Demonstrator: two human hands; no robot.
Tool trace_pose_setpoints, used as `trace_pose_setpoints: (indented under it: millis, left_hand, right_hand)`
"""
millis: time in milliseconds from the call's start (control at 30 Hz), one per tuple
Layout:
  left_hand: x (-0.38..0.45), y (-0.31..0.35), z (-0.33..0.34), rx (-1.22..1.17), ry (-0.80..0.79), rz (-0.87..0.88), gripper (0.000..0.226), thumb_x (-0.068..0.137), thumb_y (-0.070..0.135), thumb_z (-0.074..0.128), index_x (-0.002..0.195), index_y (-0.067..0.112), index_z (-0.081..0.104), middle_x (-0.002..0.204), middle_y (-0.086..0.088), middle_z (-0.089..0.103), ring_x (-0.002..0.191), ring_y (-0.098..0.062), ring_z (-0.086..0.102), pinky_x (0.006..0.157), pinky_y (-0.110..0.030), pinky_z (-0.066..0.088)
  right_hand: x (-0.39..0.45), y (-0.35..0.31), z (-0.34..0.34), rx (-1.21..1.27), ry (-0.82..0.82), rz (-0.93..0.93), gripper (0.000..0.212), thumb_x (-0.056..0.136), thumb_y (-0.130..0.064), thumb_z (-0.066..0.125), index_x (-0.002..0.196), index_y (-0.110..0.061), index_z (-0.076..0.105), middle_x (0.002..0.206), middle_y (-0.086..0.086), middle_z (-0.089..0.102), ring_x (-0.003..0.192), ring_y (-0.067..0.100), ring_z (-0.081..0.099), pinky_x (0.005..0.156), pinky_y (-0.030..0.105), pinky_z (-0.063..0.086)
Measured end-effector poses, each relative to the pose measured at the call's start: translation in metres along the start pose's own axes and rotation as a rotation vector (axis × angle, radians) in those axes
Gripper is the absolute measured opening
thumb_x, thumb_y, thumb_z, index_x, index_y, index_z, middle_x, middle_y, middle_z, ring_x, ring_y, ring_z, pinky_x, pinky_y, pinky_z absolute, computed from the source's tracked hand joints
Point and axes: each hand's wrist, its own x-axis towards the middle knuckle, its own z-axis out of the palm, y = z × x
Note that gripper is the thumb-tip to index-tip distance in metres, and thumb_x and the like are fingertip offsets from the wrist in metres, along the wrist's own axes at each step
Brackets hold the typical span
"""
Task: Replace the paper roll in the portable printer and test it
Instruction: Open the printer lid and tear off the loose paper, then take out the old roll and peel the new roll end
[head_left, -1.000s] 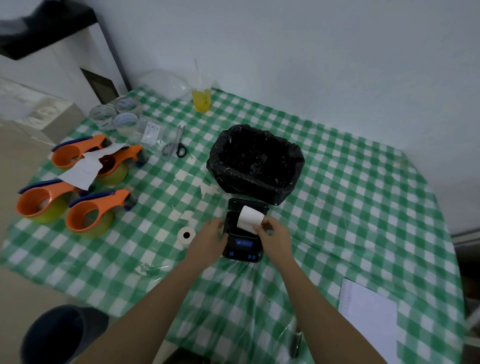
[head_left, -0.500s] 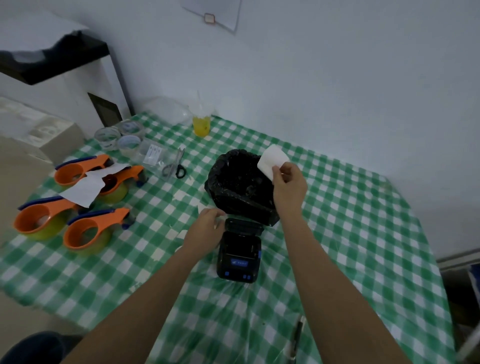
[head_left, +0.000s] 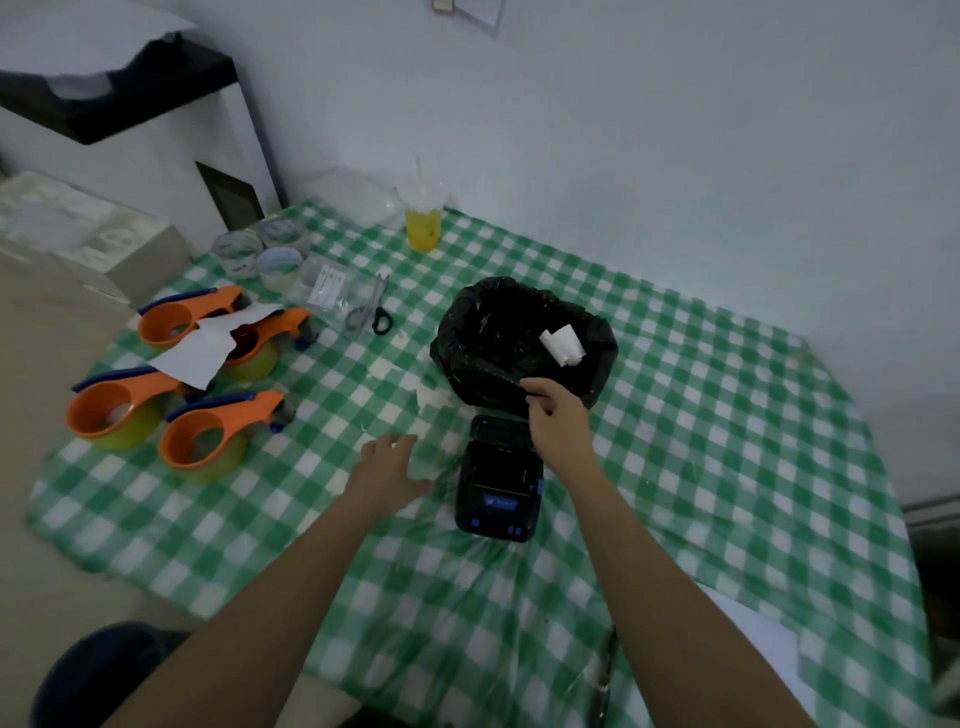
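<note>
The small black portable printer (head_left: 498, 480) lies on the green checked tablecloth (head_left: 701, 441) with its lid open at the far end. Just behind it stands a bin lined with a black bag (head_left: 467, 338), and a white piece of paper (head_left: 562, 345) lies inside it. My right hand (head_left: 558, 423) hovers over the printer's open end near the bin's front rim, fingers loosely curled and holding nothing. My left hand (head_left: 392, 465) rests flat on the cloth left of the printer, fingers spread. A paper roll is not visible; my left hand may cover it.
Several orange tape dispensers (head_left: 208, 441) and a torn white sheet (head_left: 200, 351) lie at the left. Scissors (head_left: 371, 312), clear tape rolls (head_left: 260, 249) and a cup of yellow drink (head_left: 423, 223) stand at the back. A white sheet (head_left: 753, 649) lies near the right front edge.
My right hand tore the paper off the printer, carried it over the bin and let it go; it now lies inside. The right hand came back toward the printer. My left hand slid left.
</note>
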Motion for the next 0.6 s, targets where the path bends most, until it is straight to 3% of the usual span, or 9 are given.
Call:
trace_pose_setpoints:
  millis: [133,300,400,500,600]
  left_hand:
    - [-0.002,-0.015,0.012,0.145,-0.146,-0.003,0.085,0.08,0.028,0.067,0.147,0.024,0.015,0.156,-0.015,0.012,0.141,-0.039,0.015,0.111,-0.051,0.031]
    - [0.002,-0.02,0.021,0.301,-0.109,0.021,0.063,0.086,0.009,0.056,0.142,0.019,0.029,0.146,-0.012,0.032,0.133,-0.033,0.033,0.098,-0.045,0.044]
    - [0.003,-0.021,0.018,0.323,-0.083,0.033,0.053,0.086,0.001,0.052,0.135,0.015,0.038,0.136,-0.013,0.041,0.124,-0.032,0.04,0.092,-0.043,0.048]
    - [0.004,-0.021,0.013,0.201,-0.05,0.048,0.048,0.085,0.005,0.054,0.131,0.014,0.042,0.132,-0.013,0.045,0.119,-0.032,0.044,0.09,-0.042,0.047]
    - [-0.002,-0.007,0.005,-0.105,0.028,0.086,0.047,0.081,0.01,0.062,0.126,0.013,0.049,0.124,-0.013,0.051,0.111,-0.029,0.051,0.088,-0.037,0.045]
  right_hand:
    - [-0.018,0.009,0.02,-0.131,-0.072,-0.074,0.028,0.095,-0.008,0.042,0.112,-0.016,0.062,0.116,0.007,0.062,0.064,0.008,0.05,0.06,0.02,0.04]
    - [-0.033,0.017,0.033,-0.202,-0.144,-0.052,0.03,0.095,-0.009,0.04,0.113,-0.015,0.063,0.125,0.004,0.059,0.086,0.012,0.056,0.075,0.024,0.045]
    - [-0.036,0.021,0.035,-0.214,-0.167,-0.032,0.03,0.096,-0.01,0.039,0.113,-0.016,0.063,0.126,0.004,0.057,0.065,0.007,0.052,0.06,0.019,0.04]
    - [-0.036,0.021,0.036,-0.217,-0.168,-0.037,0.03,0.096,-0.01,0.039,0.111,-0.016,0.064,0.125,0.004,0.057,0.058,0.006,0.048,0.056,0.019,0.037]
    - [-0.038,0.024,0.034,-0.196,-0.152,-0.028,0.028,0.095,-0.009,0.041,0.108,-0.016,0.065,0.119,0.004,0.061,0.06,0.006,0.05,0.058,0.019,0.039]
